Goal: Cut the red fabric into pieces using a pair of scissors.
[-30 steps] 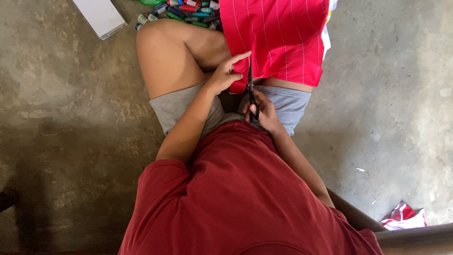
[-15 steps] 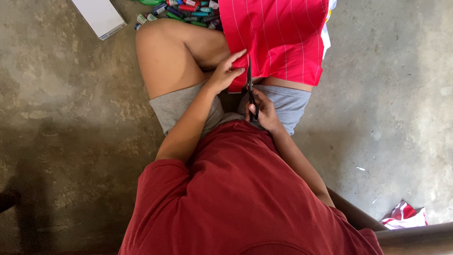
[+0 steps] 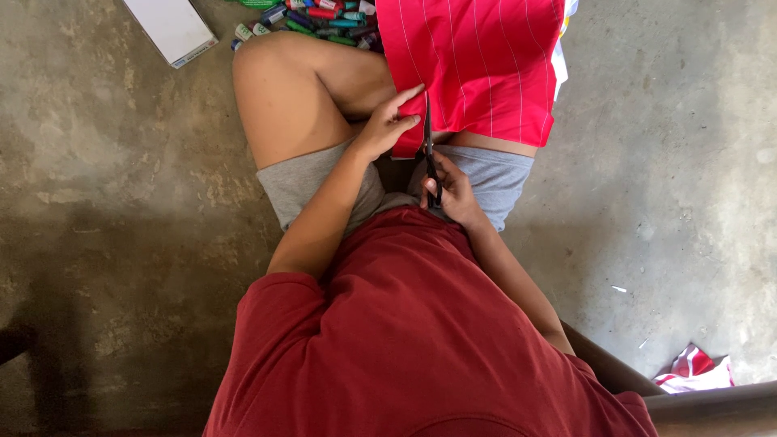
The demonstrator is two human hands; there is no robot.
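Red cloth with thin white stripes (image 3: 477,69) is spread over the lap at the upper centre of the frame, and its lower left edge is pinched by the left hand (image 3: 387,125), fingers closed on the fabric. Black scissors (image 3: 430,158) are gripped in the right hand (image 3: 452,190) just below, the blades raised into the cloth's lower edge beside the left fingers. Bare grey concrete floor (image 3: 121,202) is seen at left and right, wide and open. A flat white box (image 3: 170,28) is placed at the upper left corner, with a heap of small coloured tubes (image 3: 316,16) beside it. A red and white scrap (image 3: 694,371) is seen at the lower right.
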